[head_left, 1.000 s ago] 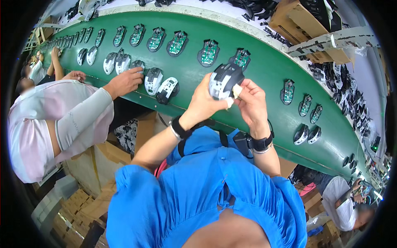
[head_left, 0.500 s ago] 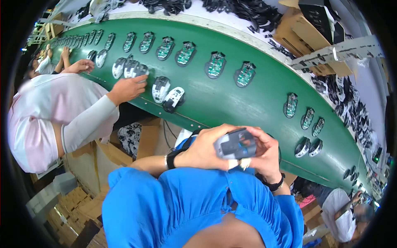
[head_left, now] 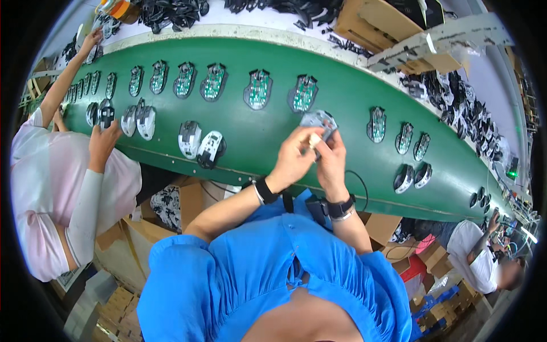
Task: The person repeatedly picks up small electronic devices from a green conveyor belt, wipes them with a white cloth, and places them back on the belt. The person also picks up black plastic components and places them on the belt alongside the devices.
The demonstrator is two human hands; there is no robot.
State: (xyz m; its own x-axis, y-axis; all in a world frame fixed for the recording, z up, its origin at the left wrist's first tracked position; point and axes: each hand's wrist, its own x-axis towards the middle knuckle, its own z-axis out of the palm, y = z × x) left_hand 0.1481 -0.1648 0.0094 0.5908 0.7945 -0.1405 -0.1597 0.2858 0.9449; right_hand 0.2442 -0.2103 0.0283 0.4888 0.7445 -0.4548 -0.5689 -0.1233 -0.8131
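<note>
Over the near half of the green belt, a grey computer mouse [head_left: 319, 119] is held up between my two hands, tilted away from me. My left hand [head_left: 293, 157] grips its near left side with bent fingers. On the right edge, my right hand [head_left: 331, 157] closes round the mouse with its thumb raised. Pale finger covers show on digits where the hands meet. Part of the mouse's underside is hidden by my fingers. Just beyond it lies an open mouse base with a green circuit board [head_left: 302, 94]. Another such base [head_left: 258, 90] lies to its left.
The green conveyor belt [head_left: 245, 154] curves across, carrying a row of mouse bases. Two white-and-black mice [head_left: 209, 149] rest near its front edge at left; two darker ones [head_left: 403, 178] lie at right. A co-worker's arm [head_left: 65, 80] reaches over the belt at far left. Black parts [head_left: 171, 14] are heaped beyond.
My hands have moved forward from my body, out over the belt, with the mouse. The mouse has turned in my grip. The co-worker at left now stretches an arm to the far side.
</note>
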